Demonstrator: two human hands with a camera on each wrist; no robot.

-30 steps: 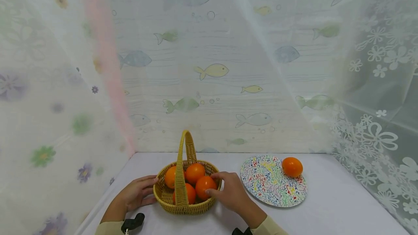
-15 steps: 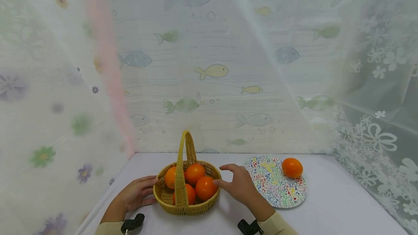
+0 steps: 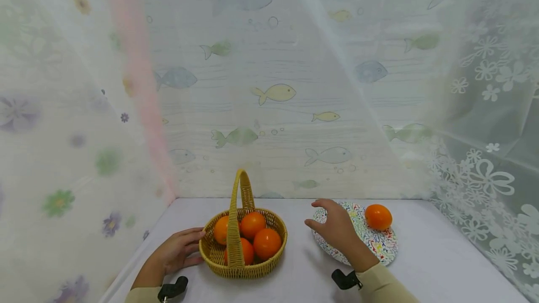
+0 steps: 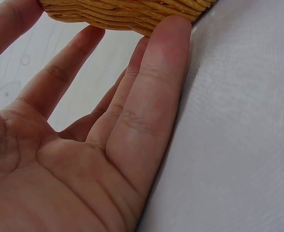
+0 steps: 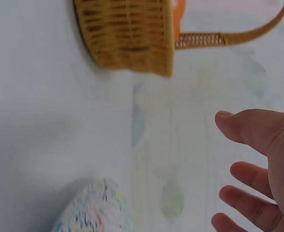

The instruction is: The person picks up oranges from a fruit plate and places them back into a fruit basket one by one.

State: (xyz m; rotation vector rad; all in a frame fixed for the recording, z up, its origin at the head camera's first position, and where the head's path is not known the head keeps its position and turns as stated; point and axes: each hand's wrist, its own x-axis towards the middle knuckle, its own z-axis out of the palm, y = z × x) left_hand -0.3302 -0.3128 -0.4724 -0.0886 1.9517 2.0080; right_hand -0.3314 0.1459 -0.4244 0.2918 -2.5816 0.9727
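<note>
A yellow wicker basket [image 3: 257, 272] with a tall arched handle stands on the white-covered table, holding several oranges [image 3: 267, 243]. My left hand [image 3: 178, 252] touches the basket's left side with extended fingertips; the left wrist view shows these fingers [image 4: 154, 96] against the woven wall [image 4: 118, 14]. To the right, my right hand [image 3: 340, 230] hovers over the left part of a round speckled plate [image 3: 381, 247], thumb and fingers spread apart with nothing between them. One more orange [image 3: 378, 217] lies near that plate's far right edge. The right hand covers part of the plate.
A white cloth [image 3: 290, 284] covers the table. Behind it hangs a translucent curtain [image 3: 278, 120] printed with fish, and flowered sheets [image 3: 84, 162] close off both sides. A black camera mount [image 3: 346, 279] sits on each wrist.
My right hand has let go of an orange in the basket and moved right, over the plate. The left hand has kept its place at the basket.
</note>
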